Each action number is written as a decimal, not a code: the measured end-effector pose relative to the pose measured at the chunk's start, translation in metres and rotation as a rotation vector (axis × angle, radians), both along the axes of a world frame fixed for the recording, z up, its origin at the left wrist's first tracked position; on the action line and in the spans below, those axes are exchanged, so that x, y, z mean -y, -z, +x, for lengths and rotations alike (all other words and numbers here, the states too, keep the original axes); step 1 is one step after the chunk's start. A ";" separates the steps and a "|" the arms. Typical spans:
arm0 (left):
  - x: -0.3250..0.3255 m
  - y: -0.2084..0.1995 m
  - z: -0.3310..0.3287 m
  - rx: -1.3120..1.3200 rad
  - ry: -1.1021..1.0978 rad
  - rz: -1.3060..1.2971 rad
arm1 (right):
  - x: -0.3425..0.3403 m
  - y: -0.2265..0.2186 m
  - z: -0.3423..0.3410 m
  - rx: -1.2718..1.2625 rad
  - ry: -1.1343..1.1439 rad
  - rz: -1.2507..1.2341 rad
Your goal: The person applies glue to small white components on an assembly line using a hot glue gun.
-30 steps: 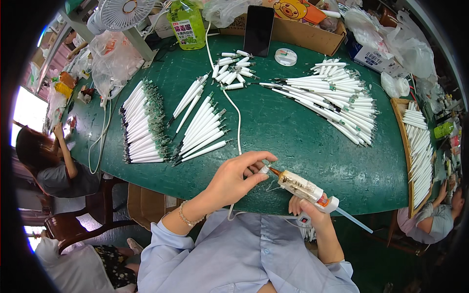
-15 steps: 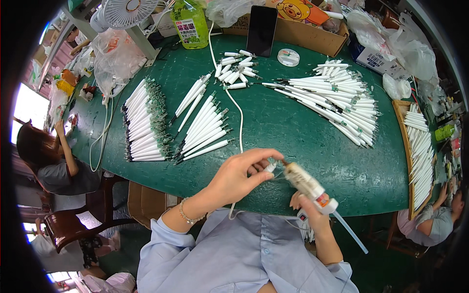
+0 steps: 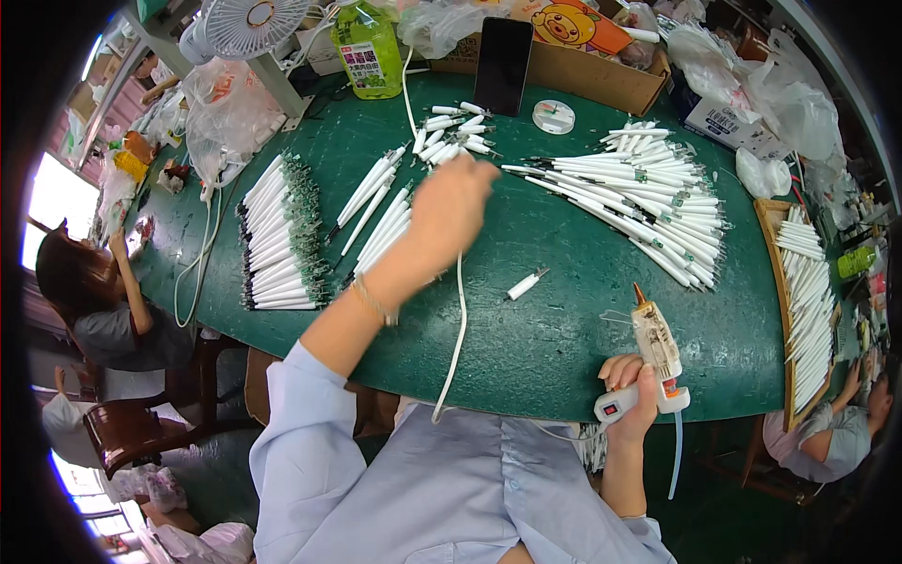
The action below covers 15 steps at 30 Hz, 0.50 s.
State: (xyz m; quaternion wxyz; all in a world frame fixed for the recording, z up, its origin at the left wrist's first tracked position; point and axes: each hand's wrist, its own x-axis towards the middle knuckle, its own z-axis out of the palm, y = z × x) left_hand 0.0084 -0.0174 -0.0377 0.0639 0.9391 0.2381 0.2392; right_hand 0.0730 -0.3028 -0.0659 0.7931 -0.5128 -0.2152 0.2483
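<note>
My left hand [image 3: 453,205] reaches over the table to the near side of a pile of short white tubes [image 3: 435,150]. Motion smears its fingers, so I cannot tell whether it holds anything. A glue gun [image 3: 656,340] is gripped in my right hand [image 3: 634,425], its brown nozzle pointing away from me and a pale glue stick hanging from its rear. One short white tube [image 3: 523,286] with a clear, wire-like end lies alone between my hands. Partly under my left forearm is a group of long white sticks [image 3: 383,241].
Long white sticks with dark tips lie in a row [image 3: 277,249] at left and a fan [image 3: 658,207] at right. A white cable [image 3: 458,329] crosses the table. Behind stand a phone [image 3: 503,66], a green bottle [image 3: 366,56] and a small fan [image 3: 254,23]. Other people sit at both sides.
My left hand has left the nozzle and moved forward to the tube pile. A short tube now lies on the table. The glue gun has swung right and points more directly away.
</note>
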 end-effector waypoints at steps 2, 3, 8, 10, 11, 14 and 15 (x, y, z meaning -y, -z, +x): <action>-0.033 0.003 -0.004 -0.024 -0.104 0.093 | -0.002 -0.001 -0.001 -0.004 -0.020 0.015; -0.041 0.008 -0.002 -0.025 -0.098 0.096 | -0.001 0.000 0.001 -0.005 -0.014 0.017; -0.050 0.005 -0.004 -0.038 -0.039 0.186 | 0.001 0.003 0.003 -0.016 -0.028 0.038; -0.040 -0.012 -0.008 -0.010 -0.009 0.234 | 0.001 0.004 0.003 -0.009 -0.029 0.031; -0.031 -0.023 -0.012 0.067 0.010 0.151 | 0.001 0.005 0.003 -0.002 -0.042 0.028; 0.002 -0.038 -0.022 0.195 0.131 0.019 | 0.004 0.007 0.005 -0.006 -0.031 0.020; 0.018 -0.046 -0.030 0.224 0.216 -0.290 | 0.004 0.006 0.004 -0.010 -0.039 0.023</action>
